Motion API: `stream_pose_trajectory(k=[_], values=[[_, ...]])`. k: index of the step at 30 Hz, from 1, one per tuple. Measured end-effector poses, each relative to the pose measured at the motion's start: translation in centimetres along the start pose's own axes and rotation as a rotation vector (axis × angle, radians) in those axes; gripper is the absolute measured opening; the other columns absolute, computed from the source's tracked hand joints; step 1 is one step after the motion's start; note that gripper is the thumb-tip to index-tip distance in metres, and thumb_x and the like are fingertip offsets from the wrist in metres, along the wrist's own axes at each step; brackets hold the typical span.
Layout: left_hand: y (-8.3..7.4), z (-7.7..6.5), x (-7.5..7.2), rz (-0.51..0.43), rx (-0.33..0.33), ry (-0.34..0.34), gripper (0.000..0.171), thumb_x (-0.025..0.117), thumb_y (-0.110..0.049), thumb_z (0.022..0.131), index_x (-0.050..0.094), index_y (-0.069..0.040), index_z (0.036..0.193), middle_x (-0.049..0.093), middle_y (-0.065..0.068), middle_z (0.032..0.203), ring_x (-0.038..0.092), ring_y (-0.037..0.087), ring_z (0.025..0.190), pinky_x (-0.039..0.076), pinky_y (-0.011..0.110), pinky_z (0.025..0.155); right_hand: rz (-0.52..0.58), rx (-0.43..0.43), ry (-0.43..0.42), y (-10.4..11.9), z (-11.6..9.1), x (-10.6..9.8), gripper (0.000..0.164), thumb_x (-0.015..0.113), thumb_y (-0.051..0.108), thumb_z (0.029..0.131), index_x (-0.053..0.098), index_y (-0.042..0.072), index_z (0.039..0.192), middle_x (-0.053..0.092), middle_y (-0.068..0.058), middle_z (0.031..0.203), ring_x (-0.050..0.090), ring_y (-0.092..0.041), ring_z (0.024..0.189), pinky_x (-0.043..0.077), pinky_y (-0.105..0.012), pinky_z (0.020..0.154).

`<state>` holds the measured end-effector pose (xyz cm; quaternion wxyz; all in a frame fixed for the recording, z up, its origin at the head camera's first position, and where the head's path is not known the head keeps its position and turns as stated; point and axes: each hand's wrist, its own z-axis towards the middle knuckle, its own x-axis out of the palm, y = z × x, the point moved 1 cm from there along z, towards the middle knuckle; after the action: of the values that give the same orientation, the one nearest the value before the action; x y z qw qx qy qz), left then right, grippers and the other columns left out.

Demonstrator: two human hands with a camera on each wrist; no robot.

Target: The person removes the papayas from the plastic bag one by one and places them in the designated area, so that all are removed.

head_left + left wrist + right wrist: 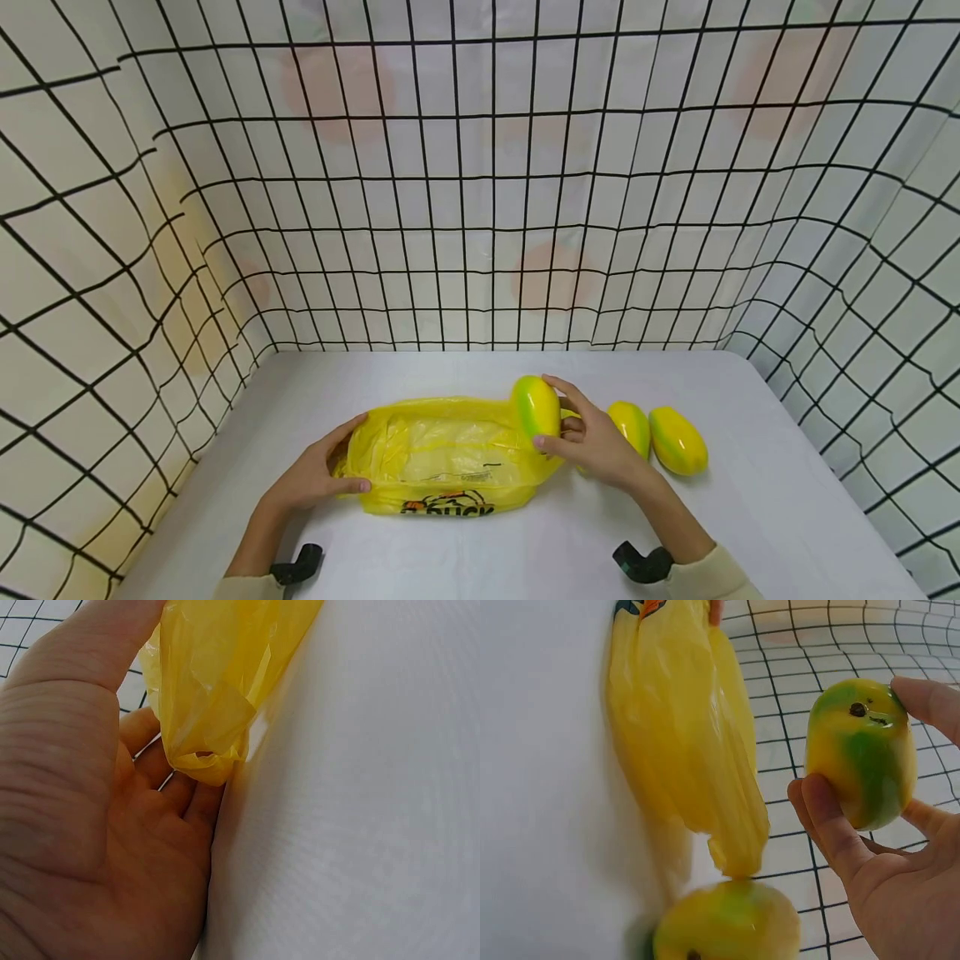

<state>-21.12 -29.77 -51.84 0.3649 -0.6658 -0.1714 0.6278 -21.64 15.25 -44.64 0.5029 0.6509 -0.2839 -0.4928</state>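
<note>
A yellow plastic bag with black lettering lies lengthwise on the table. My left hand holds its left end, thumb on the near side and fingers on the far side; the bag's bunched corner shows between them in the left wrist view. Over the bag's right end, my right hand grips a glossy yellow-green mango between thumb and fingers. The right wrist view shows the dark stem spot of this mango. Whether anything lies inside the bag I cannot tell.
Two more mangoes, one partly behind my right hand and another, lie to the right. A further yellow piece shows behind the right fingers. White cloth covers the table; black-gridded white walls stand around it.
</note>
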Motion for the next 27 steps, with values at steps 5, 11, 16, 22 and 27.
stream_pose_trajectory(k=[5, 11, 16, 22, 27], values=[[0.2, 0.1, 0.0, -0.006, -0.009, -0.001, 0.109, 0.087, -0.053, 0.074, 0.031, -0.022, 0.163, 0.035, 0.014, 0.167, 0.037, 0.041, 0.151, 0.033, 0.062, 0.121, -0.006, -0.034, -0.03, -0.4, -0.7, -1.9, 0.088, 0.083, 0.031, 0.088, 0.031, 0.043, 0.158, 0.038, -0.024, 0.157, 0.067, -0.031, 0.119, 0.062, -0.029, 0.09], [0.4, 0.1, 0.0, -0.014, -0.024, -0.005, 0.11, 0.088, -0.053, 0.072, 0.032, -0.023, 0.163, 0.035, 0.013, 0.167, 0.037, 0.04, 0.152, 0.032, 0.061, 0.122, -0.029, -0.019, -0.056, -0.6, -1.8, -4.4, 0.088, 0.08, 0.032, 0.091, 0.027, 0.042, 0.16, 0.035, -0.024, 0.158, 0.065, -0.034, 0.122, 0.062, -0.035, 0.093], [0.2, 0.3, 0.0, -0.008, -0.04, 0.0, 0.112, 0.087, -0.055, 0.071, 0.032, -0.023, 0.163, 0.034, 0.013, 0.167, 0.036, 0.041, 0.152, 0.032, 0.061, 0.122, -0.076, 0.0, -0.081, -1.1, -2.6, -6.1, 0.089, 0.078, 0.033, 0.092, 0.024, 0.04, 0.162, 0.036, -0.025, 0.157, 0.063, -0.038, 0.126, 0.061, -0.045, 0.097], [0.1, 0.3, 0.0, 0.008, -0.037, 0.003, 0.111, 0.086, -0.055, 0.074, 0.03, -0.021, 0.163, 0.033, 0.015, 0.167, 0.036, 0.042, 0.152, 0.033, 0.061, 0.121, -0.141, 0.0, -0.113, -1.8, -3.5, -7.7, 0.088, 0.077, 0.035, 0.093, 0.023, 0.038, 0.162, 0.036, -0.026, 0.157, 0.06, -0.042, 0.129, 0.06, -0.041, 0.1], [0.0, 0.2, 0.0, -0.002, -0.052, 0.006, 0.111, 0.087, -0.054, 0.073, 0.03, -0.021, 0.163, 0.033, 0.016, 0.167, 0.036, 0.042, 0.152, 0.034, 0.061, 0.121, -0.137, 0.005, -0.123, -2.6, -4.2, -9.3, 0.088, 0.076, 0.032, 0.095, 0.021, 0.039, 0.163, 0.034, -0.026, 0.157, 0.061, -0.04, 0.125, 0.061, -0.03, 0.094]])
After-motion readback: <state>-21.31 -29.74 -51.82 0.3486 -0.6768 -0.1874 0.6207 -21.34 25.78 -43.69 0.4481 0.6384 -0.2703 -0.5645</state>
